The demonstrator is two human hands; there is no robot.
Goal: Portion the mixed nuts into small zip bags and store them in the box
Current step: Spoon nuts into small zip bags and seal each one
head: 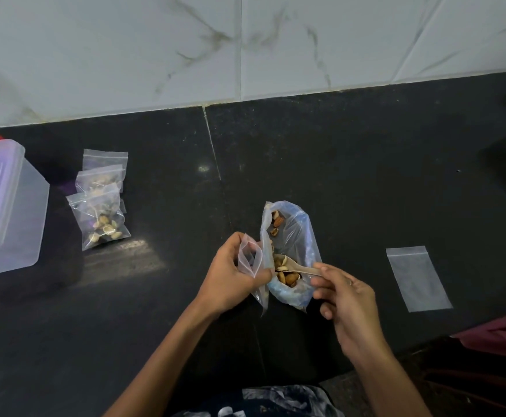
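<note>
We pinched the small zip bag (250,260) open in our left hand (233,272), right beside the nut bag (291,236) for short scoops. Our right hand (345,299) gripped the spoon (294,266), loaded with nuts.

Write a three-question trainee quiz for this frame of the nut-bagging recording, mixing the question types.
1. True or false: the right hand holds the spoon inside the big nut bag.
2. What does the left hand hold?
A. small empty zip bag
B. box lid
C. filled bag
3. Fill in: filled zip bags lie between the ____ and the big nut bag.

Key: 1 true; 2 A; 3 plastic box.
</note>
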